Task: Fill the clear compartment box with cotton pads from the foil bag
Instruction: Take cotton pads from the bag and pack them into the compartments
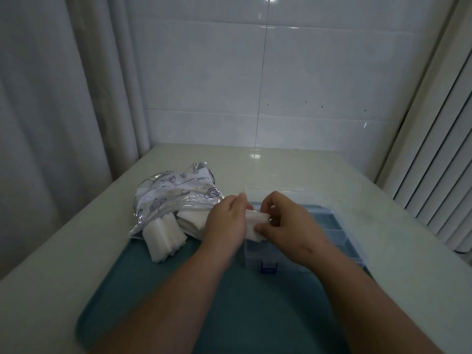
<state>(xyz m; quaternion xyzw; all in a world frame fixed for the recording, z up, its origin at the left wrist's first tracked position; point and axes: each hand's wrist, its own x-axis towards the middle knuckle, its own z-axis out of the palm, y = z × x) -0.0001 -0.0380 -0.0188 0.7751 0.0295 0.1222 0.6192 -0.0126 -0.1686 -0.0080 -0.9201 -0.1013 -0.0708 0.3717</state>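
A crumpled foil bag (176, 192) with printed drawings lies at the left, its mouth facing me. White cotton pads (164, 232) spill from it in a stack onto the teal tray (178, 302). The clear compartment box (329, 233) with a blue latch stands open on the tray at the right. Over the box's left end, my left hand (226, 223) and my right hand (286, 223) together hold a small bundle of cotton pads (255, 224), fingers curled round its two ends.
The tray rests on a pale table (396, 251) against a white tiled wall. A curtain hangs at the left and a slatted radiator-like panel (439, 162) stands at the right. The box's clear lid (268, 198) stands up behind my hands.
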